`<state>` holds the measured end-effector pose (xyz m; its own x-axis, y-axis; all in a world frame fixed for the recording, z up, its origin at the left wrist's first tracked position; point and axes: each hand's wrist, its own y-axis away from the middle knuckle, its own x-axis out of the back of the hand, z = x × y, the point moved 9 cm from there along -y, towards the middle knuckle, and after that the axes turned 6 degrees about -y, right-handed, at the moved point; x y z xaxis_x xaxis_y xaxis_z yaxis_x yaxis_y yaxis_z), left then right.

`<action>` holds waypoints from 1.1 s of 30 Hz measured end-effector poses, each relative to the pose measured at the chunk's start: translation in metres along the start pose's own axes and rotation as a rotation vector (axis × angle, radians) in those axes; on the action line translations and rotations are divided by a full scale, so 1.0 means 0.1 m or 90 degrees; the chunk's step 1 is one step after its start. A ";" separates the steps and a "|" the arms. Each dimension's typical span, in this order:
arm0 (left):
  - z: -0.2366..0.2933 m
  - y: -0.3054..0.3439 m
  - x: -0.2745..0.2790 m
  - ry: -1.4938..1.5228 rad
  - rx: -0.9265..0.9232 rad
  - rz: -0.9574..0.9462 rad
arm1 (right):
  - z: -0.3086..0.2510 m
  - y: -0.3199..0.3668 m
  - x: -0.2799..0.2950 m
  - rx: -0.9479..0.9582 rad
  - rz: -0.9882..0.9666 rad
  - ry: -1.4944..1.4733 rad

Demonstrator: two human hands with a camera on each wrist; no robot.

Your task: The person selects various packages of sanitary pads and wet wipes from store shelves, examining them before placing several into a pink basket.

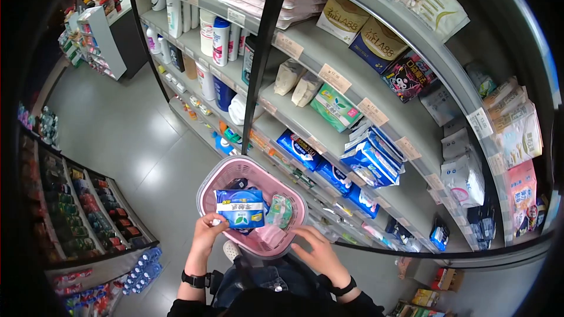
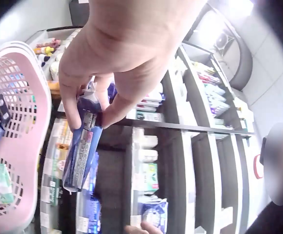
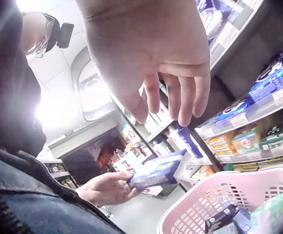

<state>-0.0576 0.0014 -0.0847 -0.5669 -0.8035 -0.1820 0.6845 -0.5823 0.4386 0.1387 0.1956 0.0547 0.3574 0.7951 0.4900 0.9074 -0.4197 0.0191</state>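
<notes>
My left hand (image 1: pixel 205 232) pinches a blue pack of sanitary pads (image 1: pixel 239 209) by its lower left corner, over the pink basket (image 1: pixel 301 213). In the left wrist view, thumb and fingers grip one end of the pack (image 2: pixel 82 156). A green-and-white pack (image 1: pixel 279 211), a pink pack (image 1: pixel 270 236) and dark packs lie in the basket, partly hidden by the held pack. My right hand (image 1: pixel 322 252) hovers near the basket's right rim, holding nothing. Its fingers hang loosely bent in the right wrist view.
A curved shelf unit runs along the right, with blue packs (image 1: pixel 373 161), a green pack (image 1: pixel 336 107) and boxes (image 1: pixel 379 46) on its tiers. Bottles (image 1: pixel 220 41) stand farther left. A low rack (image 1: pixel 82 199) borders the tiled floor (image 1: pixel 150 135) at left.
</notes>
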 end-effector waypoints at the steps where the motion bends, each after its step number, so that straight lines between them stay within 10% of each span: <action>1: 0.10 0.07 -0.06 0.020 -0.018 -0.020 | -0.10 -0.01 -0.04 0.016 0.003 0.013; 9: 0.38 0.56 -0.62 0.199 0.059 -0.301 | -0.58 0.05 -0.23 0.216 0.058 0.286; 14: 0.70 0.78 -0.77 0.131 0.026 -0.389 | -0.42 0.05 0.24 0.162 0.214 0.127; 16: 0.72 0.74 -0.70 0.059 -0.018 -0.347 | -0.08 0.12 0.60 -0.004 0.372 0.013; 26: 0.63 0.66 -0.70 0.060 -0.003 -0.320 | 0.15 0.12 1.90 -0.010 0.647 0.062; 33: 0.61 0.66 -0.72 0.047 -0.006 -0.308 | -0.23 0.06 1.77 0.274 0.803 0.398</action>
<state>0.0006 0.0285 0.0115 -0.7870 -0.4474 -0.4248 0.3557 -0.8917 0.2800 0.2020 0.3240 0.1618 0.8946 -0.3516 0.2758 0.1090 -0.4270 -0.8977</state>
